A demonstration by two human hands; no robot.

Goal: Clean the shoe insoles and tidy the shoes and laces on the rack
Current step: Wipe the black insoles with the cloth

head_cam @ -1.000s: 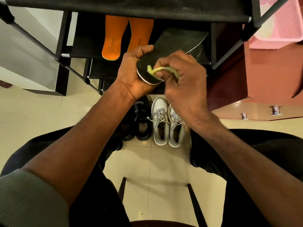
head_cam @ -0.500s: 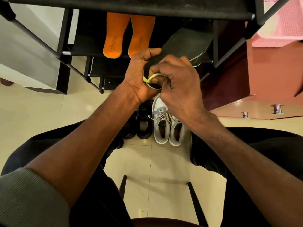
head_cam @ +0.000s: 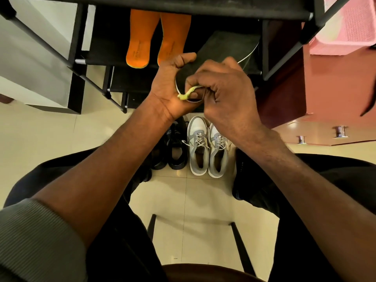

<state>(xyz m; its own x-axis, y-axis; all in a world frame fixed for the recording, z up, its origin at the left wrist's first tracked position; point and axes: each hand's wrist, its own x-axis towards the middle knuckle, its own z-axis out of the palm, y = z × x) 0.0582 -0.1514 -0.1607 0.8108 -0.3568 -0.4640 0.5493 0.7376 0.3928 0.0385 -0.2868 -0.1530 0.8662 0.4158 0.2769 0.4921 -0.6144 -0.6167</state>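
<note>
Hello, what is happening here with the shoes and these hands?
A seated person is cleaning a black insole. The left hand grips its near end, and the right hand rubs it with a small yellow-green cloth. Two orange insoles lie on the shoe rack. Grey-white sneakers and black shoes stand on the floor.

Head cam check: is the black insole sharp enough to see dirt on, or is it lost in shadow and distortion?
Head view: the black insole sits in the rack's shadow, its surface a flat dark with no dirt discernible; the hands are slightly soft; wide-angle bending curves the rack's poles; the floor is evenly lit, without glare.
</note>
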